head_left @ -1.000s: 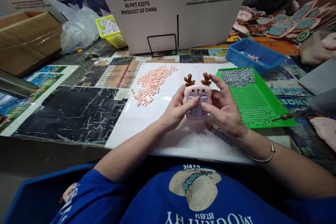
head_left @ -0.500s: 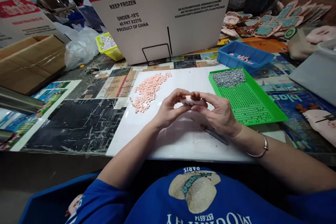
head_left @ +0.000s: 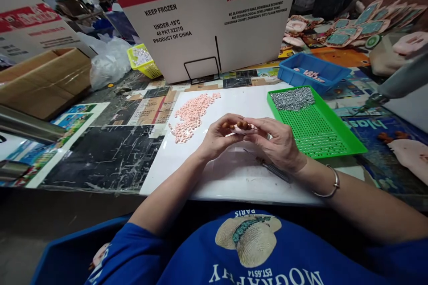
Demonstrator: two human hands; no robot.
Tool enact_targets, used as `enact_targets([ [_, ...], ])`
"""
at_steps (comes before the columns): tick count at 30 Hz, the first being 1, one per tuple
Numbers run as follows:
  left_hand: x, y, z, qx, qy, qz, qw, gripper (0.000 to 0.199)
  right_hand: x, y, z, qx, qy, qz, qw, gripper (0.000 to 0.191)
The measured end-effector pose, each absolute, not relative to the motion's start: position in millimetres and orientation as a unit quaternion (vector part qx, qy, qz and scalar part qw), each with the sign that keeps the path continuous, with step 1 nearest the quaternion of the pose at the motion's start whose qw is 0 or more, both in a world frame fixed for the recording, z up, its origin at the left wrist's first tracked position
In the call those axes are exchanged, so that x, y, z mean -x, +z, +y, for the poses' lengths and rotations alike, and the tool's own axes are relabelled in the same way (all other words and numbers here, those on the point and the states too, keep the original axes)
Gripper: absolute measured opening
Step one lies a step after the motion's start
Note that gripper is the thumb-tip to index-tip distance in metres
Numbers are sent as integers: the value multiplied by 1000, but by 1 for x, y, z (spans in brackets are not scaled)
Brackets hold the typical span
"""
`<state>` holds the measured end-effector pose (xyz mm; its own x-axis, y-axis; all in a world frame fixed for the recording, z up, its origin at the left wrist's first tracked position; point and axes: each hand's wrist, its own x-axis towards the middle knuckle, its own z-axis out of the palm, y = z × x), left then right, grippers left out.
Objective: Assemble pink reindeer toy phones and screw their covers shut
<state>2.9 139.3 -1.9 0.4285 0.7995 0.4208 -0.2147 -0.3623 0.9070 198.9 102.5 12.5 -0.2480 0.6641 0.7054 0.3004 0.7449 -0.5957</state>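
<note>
A small pink piece with brown knobs (head_left: 243, 129) is held between my two hands above the white board (head_left: 214, 178). My left hand (head_left: 219, 139) grips its left end between thumb and fingers. At its right end, the thumb and fingers of my right hand (head_left: 279, 142) close on it. Under my right hand a thin dark tool (head_left: 277, 172) lies on the board, partly hidden. Many small pink pieces (head_left: 190, 116) are spread on the board's upper left. Small silvery parts (head_left: 292, 99) fill the top of the green tray (head_left: 347, 136) to the right.
Behind the board stands a large white carton (head_left: 200, 22) with a black wire stand (head_left: 202, 81). A blue basket (head_left: 312, 73) and a yellow basket (head_left: 153, 70) are at the back. A grey tool (head_left: 401, 82) reaches in from the right, above a pink figure (head_left: 411, 156).
The held piece has tilted, showing more of its brown knobs and less of its pink face. The grey tool has appeared at the right. The view has shifted slightly.
</note>
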Motion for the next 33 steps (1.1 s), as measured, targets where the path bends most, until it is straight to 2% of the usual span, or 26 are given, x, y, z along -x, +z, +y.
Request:
enact_targets([
  [8,-5,9,124,-763,537,270,238,23,-201,12,103,323,192,-759,532,31],
  [15,-5,15,114,-804,521,263,116,23,-200,18,99,324,238,-751,524,21],
  [25,-12,12,107,-819,512,246,83,12,-189,18,89,367,276,-711,533,8],
  [30,-12,12,107,-796,529,268,117,11,-187,14,95,376,328,-693,520,15],
  [33,-3,12,105,-750,546,317,199,16,-192,13,102,370,326,-692,528,37],
])
